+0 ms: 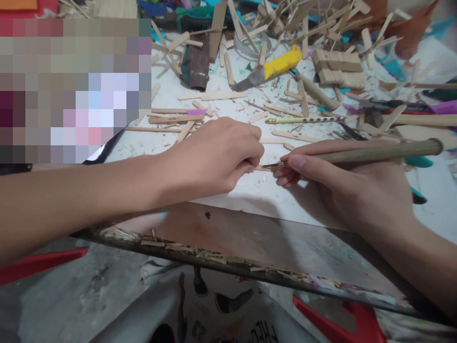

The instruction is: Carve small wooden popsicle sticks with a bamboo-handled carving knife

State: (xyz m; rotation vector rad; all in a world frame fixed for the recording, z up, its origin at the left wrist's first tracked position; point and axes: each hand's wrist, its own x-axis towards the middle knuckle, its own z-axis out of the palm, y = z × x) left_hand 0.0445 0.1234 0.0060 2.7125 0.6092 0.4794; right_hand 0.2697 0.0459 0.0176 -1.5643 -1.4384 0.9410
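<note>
My left hand [224, 152] is closed, pinching a small flat wooden stick [264, 168] whose end shows past the fingertips. In my right hand [357, 186] is a craft knife [378, 151] with a thick round greenish-brown handle and a thin dark tip. The fingers wrap the handle low down, and the tip points left onto the stick, close to my left fingers. Most of the stick is hidden by my left hand. Just beyond the hands lie several loose craft sticks [293, 136] and a yellow-green patterned pencil [303, 120].
A yellow utility knife [282, 63], a bundle of stacked sticks [339, 68] and a heap of loose sticks [328, 28] lie toward the back. Black-handled scissors [385, 103] are at the right. Wood scraps [214, 255] line the table's near edge. A blurred-out area covers the upper left.
</note>
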